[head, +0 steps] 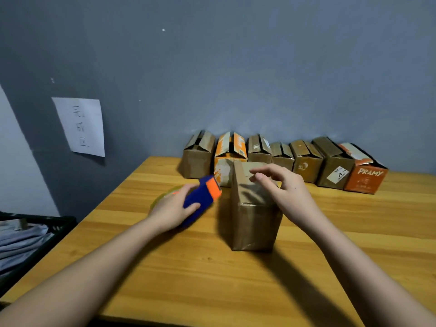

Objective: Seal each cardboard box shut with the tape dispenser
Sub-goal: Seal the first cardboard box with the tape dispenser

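Observation:
A brown cardboard box stands upright in the middle of the wooden table, its top flaps folded down. My left hand grips a blue and orange tape dispenser with a clear tape roll, just left of the box. My right hand hovers over the box's top right edge, fingers loosely bent and holding nothing. Along the wall at the back runs a row of several boxes with raised flaps; the rightmost one is orange.
A paper sign hangs on the grey wall to the left. A black crate with folded cloth stands beside the table's left edge. The table's front edge is near my forearms.

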